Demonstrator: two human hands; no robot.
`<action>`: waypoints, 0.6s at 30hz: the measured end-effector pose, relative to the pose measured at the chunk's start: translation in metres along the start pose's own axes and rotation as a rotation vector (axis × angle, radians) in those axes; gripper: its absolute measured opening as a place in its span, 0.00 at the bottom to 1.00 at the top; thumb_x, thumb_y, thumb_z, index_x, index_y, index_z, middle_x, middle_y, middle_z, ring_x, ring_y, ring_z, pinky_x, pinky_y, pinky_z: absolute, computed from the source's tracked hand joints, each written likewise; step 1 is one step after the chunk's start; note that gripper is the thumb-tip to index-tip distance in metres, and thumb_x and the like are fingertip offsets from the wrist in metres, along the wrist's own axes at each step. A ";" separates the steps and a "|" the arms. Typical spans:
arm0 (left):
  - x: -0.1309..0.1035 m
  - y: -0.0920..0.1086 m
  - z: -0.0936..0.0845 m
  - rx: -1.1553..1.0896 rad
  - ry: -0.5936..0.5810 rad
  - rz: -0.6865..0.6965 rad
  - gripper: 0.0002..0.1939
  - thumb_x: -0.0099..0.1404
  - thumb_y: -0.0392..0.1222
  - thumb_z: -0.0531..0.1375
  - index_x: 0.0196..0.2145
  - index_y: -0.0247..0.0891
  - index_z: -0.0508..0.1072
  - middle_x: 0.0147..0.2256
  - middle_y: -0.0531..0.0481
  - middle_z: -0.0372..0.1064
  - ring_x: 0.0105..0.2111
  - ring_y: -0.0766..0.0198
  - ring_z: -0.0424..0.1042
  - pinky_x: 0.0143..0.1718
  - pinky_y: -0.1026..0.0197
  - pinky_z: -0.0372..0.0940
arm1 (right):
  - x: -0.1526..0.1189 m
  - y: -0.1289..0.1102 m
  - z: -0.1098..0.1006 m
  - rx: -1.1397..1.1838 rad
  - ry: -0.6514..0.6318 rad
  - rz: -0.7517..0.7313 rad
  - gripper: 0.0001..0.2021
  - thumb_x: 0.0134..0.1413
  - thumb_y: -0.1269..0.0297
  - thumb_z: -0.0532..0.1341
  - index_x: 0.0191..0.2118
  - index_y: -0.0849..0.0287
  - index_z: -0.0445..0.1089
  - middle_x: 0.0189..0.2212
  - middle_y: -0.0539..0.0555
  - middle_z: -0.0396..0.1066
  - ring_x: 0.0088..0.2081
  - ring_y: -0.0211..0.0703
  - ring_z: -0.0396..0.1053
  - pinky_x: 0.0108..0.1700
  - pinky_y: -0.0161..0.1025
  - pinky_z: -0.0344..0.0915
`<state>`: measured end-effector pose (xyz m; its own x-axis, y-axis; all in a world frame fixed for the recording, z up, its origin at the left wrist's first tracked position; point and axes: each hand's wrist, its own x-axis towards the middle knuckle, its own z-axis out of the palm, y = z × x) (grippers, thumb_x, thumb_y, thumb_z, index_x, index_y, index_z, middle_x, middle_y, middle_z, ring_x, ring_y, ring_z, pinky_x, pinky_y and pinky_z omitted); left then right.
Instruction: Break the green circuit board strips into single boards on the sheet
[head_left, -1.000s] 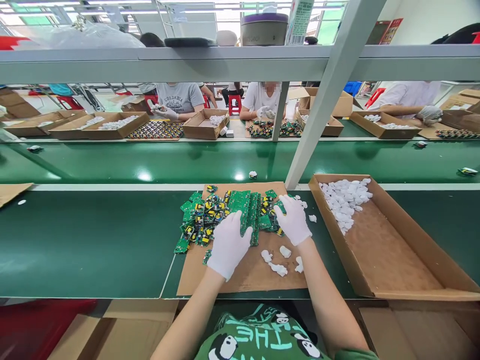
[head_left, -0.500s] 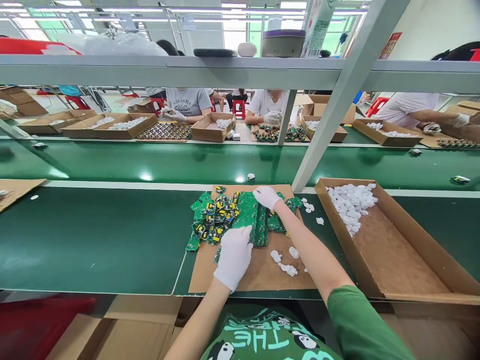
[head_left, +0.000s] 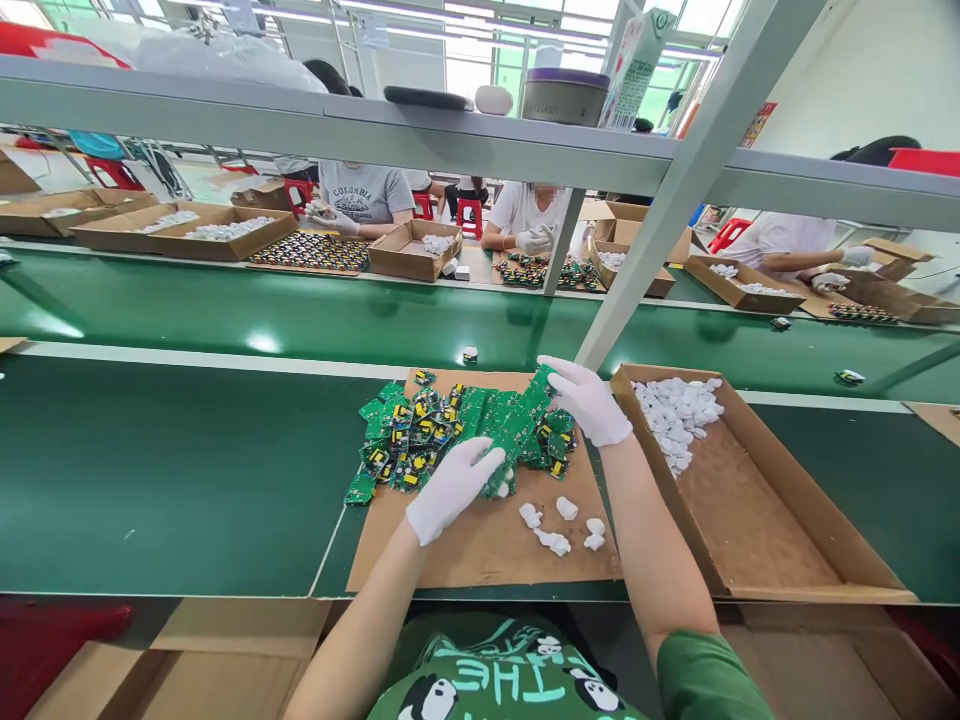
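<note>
A long green circuit board panel point(head_left: 528, 412) is held aslant between my two gloved hands. My right hand point(head_left: 589, 400) is closed on its upper end, with the thumb on the near side. At the lower end, my left hand point(head_left: 456, 486) grips it with thumb and fingers. Underneath and to the left lie more green panels point(head_left: 474, 408). A heap of small circuit boards point(head_left: 420, 432) with yellow parts sits left of my hands, and another small heap point(head_left: 556, 440) lies below my right hand. All rest on a cardboard sheet point(head_left: 465, 560).
Crumpled white pieces point(head_left: 553, 542) lie on the sheet's near right. To the right stands a shallow cardboard box point(head_left: 780, 520) with white pieces point(head_left: 675, 410) at its far end. A slanting metal post point(head_left: 660, 230) rises behind my right hand. Co-workers point(head_left: 366, 195) sit across the green belt point(head_left: 337, 315).
The panel has been lifted off the others and turned aslant. My right hand moved right with its upper end; my left hand came to its lower end. The head view shifted slightly.
</note>
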<state>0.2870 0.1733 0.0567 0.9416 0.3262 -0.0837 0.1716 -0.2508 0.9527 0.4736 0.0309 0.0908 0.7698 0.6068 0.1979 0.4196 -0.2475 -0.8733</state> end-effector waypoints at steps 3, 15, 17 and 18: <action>0.005 -0.002 0.011 -0.022 -0.068 -0.028 0.16 0.66 0.51 0.52 0.27 0.39 0.63 0.25 0.51 0.70 0.20 0.66 0.69 0.26 0.64 0.65 | -0.010 0.007 0.002 -0.129 0.076 -0.042 0.20 0.55 0.57 0.58 0.51 0.59 0.74 0.47 0.57 0.76 0.43 0.48 0.74 0.45 0.45 0.72; -0.008 -0.019 0.010 -0.018 0.018 -0.074 0.17 0.67 0.54 0.48 0.27 0.40 0.59 0.23 0.56 0.66 0.16 0.68 0.66 0.21 0.66 0.60 | -0.018 0.049 0.017 -0.362 0.162 -0.119 0.20 0.62 0.57 0.53 0.52 0.61 0.72 0.47 0.63 0.75 0.49 0.52 0.73 0.55 0.52 0.67; -0.007 -0.018 0.012 -0.007 0.027 -0.060 0.18 0.67 0.55 0.49 0.26 0.40 0.58 0.22 0.57 0.65 0.15 0.69 0.64 0.21 0.66 0.59 | -0.025 0.047 0.022 -0.329 0.089 -0.098 0.22 0.65 0.55 0.51 0.56 0.61 0.70 0.34 0.57 0.79 0.34 0.46 0.76 0.41 0.44 0.73; -0.005 -0.019 0.015 0.005 0.039 -0.057 0.19 0.66 0.56 0.50 0.25 0.40 0.58 0.21 0.57 0.64 0.14 0.69 0.63 0.21 0.66 0.59 | -0.029 0.044 0.026 -0.314 0.044 -0.093 0.22 0.65 0.55 0.51 0.56 0.60 0.70 0.26 0.53 0.77 0.26 0.43 0.74 0.34 0.40 0.73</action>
<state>0.2833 0.1631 0.0347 0.9182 0.3754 -0.1262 0.2262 -0.2354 0.9452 0.4573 0.0223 0.0346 0.7382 0.6064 0.2955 0.6119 -0.4176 -0.6717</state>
